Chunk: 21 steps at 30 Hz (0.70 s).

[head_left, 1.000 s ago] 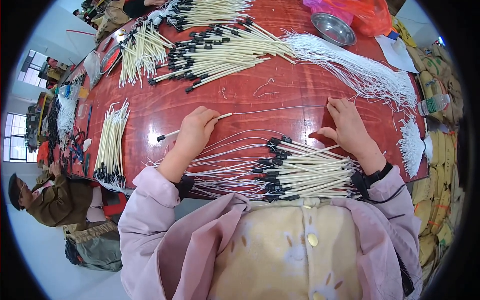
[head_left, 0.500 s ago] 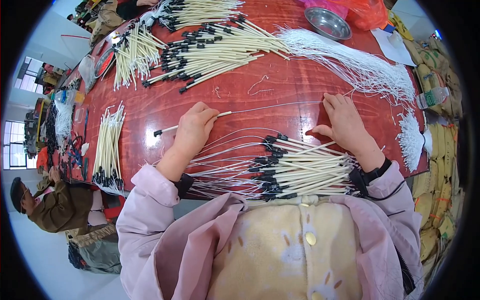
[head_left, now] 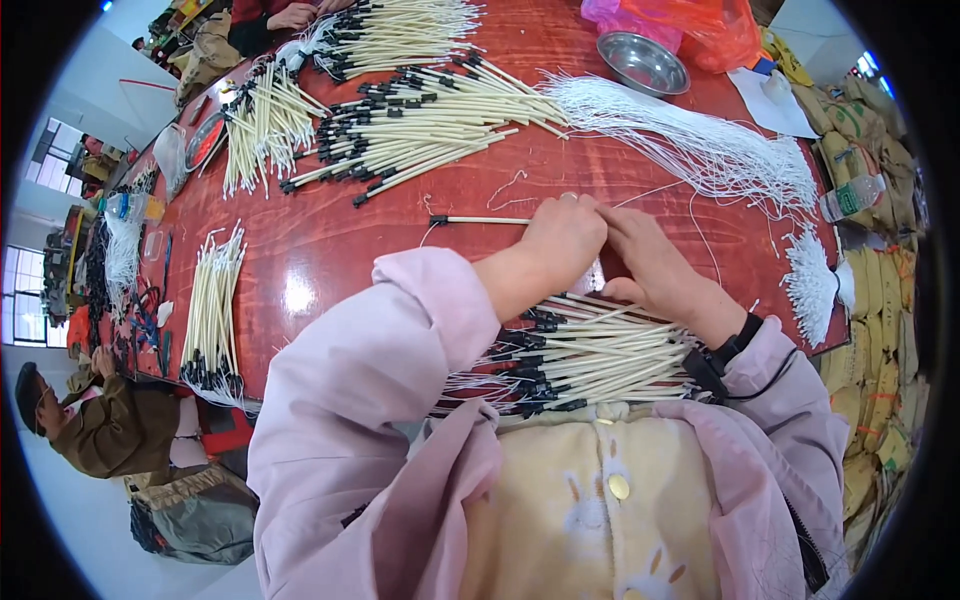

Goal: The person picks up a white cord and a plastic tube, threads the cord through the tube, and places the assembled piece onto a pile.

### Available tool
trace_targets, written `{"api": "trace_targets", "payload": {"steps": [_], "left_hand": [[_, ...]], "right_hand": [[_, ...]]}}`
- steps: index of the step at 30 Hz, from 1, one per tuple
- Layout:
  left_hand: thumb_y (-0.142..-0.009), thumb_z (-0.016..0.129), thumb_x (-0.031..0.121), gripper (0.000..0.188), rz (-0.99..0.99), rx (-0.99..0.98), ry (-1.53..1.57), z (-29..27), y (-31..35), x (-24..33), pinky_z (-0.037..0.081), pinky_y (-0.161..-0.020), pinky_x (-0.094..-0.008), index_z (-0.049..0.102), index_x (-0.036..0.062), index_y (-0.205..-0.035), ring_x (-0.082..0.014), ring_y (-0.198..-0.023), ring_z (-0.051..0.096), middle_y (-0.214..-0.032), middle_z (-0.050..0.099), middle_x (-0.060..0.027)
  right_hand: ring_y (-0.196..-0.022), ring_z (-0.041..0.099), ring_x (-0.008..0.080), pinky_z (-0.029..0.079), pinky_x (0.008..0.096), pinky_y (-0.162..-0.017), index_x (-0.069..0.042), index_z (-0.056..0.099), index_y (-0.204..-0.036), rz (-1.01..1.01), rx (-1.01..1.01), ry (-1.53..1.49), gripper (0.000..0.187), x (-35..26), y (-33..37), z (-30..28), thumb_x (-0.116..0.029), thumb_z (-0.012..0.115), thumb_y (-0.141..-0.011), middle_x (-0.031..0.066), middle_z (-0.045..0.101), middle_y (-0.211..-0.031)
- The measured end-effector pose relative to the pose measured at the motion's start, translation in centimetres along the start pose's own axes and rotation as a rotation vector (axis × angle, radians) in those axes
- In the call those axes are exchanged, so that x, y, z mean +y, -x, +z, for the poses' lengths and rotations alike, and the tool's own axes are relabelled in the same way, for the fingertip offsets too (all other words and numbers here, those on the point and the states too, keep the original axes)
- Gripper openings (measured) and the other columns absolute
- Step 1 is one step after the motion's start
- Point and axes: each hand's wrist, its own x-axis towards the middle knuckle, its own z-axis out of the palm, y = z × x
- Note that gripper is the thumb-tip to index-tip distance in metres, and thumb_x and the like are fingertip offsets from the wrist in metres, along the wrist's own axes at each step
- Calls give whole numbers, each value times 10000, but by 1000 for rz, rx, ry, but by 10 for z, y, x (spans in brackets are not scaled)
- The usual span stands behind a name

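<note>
My left hand (head_left: 565,238) is closed on a slim cream rod (head_left: 490,220), which lies crosswise with its black end piece pointing left. Beside it, the fingertips of my right hand (head_left: 655,262) meet those of the left, its thumb held away from the other fingers. A thin white cord (head_left: 650,191) runs off to the right from where the fingertips meet; the exact grip on it is hidden. Just below both hands lies a bundle of cream rods (head_left: 610,355) with black ends to the left and white cords trailing from them.
More rod piles (head_left: 420,130) lie across the red table (head_left: 330,240), with another bundle (head_left: 212,310) at left. Long white cords (head_left: 700,140) and a metal bowl (head_left: 643,63) are at far right. A person (head_left: 110,420) sits at left; another person's hands (head_left: 292,14) show at the far edge.
My left hand has slid right along with the rod until it met my right hand. The taut cord between them is no longer seen. My right hand has shifted slightly left.
</note>
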Motion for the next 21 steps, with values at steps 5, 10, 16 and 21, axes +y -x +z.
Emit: {"api": "trace_targets", "payload": {"steps": [5, 10, 16, 21], "left_hand": [[-848, 698, 204, 236, -79, 64, -129, -46, 46, 2, 549, -762, -430, 678, 52, -1028, -313, -977, 656, -1057, 646, -129], [-845, 763, 261, 488, -508, 36, -20, -61, 85, -51, 515, -853, -485, 590, 33, -1240, -408, -1049, 609, -1132, 607, -210], [-882, 674, 73, 223, -453, 45, 128, -29, 116, -105, 480, -761, -536, 518, 27, -1034, -470, -962, 582, -1100, 539, -244], [-893, 658, 24, 223, -346, 106, 295, -41, 112, -88, 496, -723, -524, 521, 29, -1070, -454, -870, 634, -964, 600, -227]], "right_hand": [[-1368, 418, 419, 332, 483, -1151, 23, 430, -1496, 40, 145, -10, 799, 33, 17, -8, -503, 634, -931, 214, 427, -1539], [-1288, 501, 380, 380, 494, -1083, -11, 471, -1465, 64, 239, 53, 740, 34, 6, -16, -368, 731, -870, 193, 520, -1460], [-1058, 597, 343, 463, 492, -895, -58, 617, -1075, -26, 322, 33, 472, 20, -50, 15, -364, 809, -772, 122, 650, -1055], [-1076, 567, 261, 415, 447, -946, -85, 683, -1039, -106, 414, 38, 346, 20, -50, 26, -359, 749, -839, 52, 672, -1038]]}}
